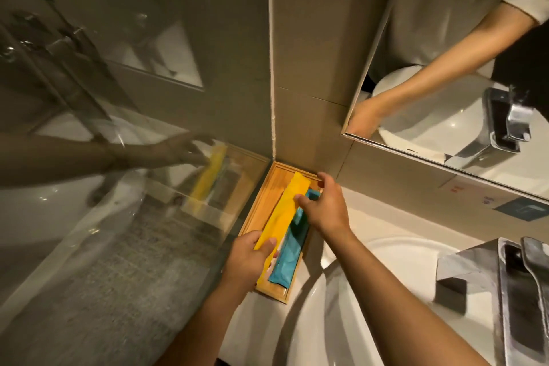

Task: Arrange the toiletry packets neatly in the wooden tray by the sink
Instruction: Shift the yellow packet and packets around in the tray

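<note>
Both hands work in the tray (255, 211): left hand (249, 258) pinches the yellow packet (282, 211) at its 6 o'clock end, right hand (323, 208) grips the blue packet (286, 264).

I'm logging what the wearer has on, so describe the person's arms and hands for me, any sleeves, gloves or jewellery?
Both forearms are bare, with no sleeves reaching them in the direct view. The left hand and right hand wear no gloves, and no rings or watch show. In the mirror, the reflected arm ends in a short, light-coloured sleeve near the elbow.
</note>
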